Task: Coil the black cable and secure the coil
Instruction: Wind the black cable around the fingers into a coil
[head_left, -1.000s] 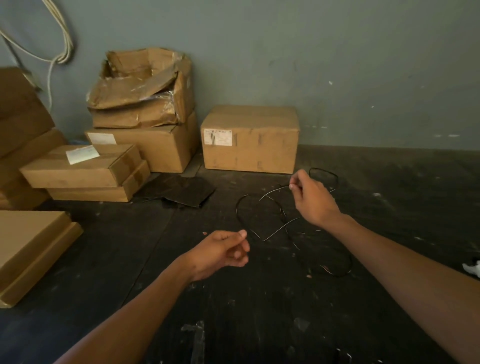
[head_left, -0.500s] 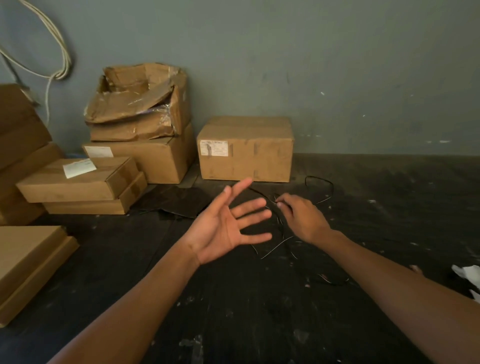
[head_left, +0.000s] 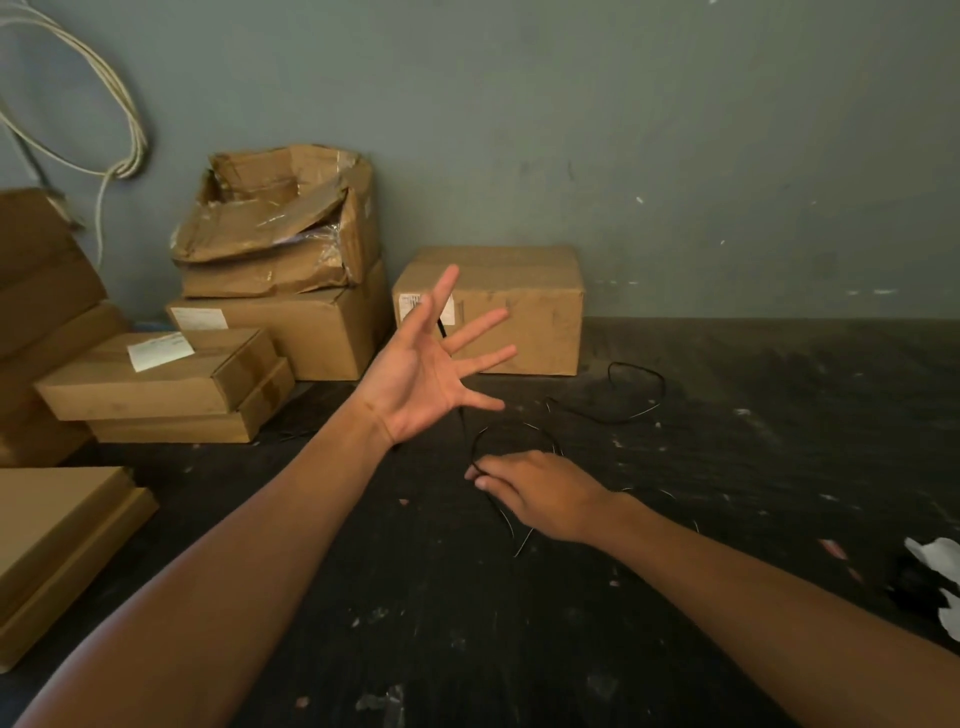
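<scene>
My right hand (head_left: 545, 493) is low over the dark floor (head_left: 779, 467), fingertips pinched on the black cable (head_left: 636, 395) where a small loop rises just beyond the knuckles; grip looks closed on the strand, though the pinch itself is mostly hidden by the fingers. My left hand (head_left: 426, 374) is up in the air further away, palm facing me, fingers straight and spread, holding nothing. I read that as a former: the spread fingers give me something to wrap turns around so the coil keeps one diameter. A short dark line shows between the left fingers, can't tell if that's cable touching them or just passing behind. The rest of the cable lies loose on the floor: one open arc to the far right, thin tails trailing near my right wrist. No coil formed yet, so this is the start of winding. Behind the left hand, a closed cardboard box (head_left: 519, 312) sits against the wall; a crushed box stack (head_left: 280, 270) stands left of it. Loose tails could snag on floor debris as I pull slack.
</scene>
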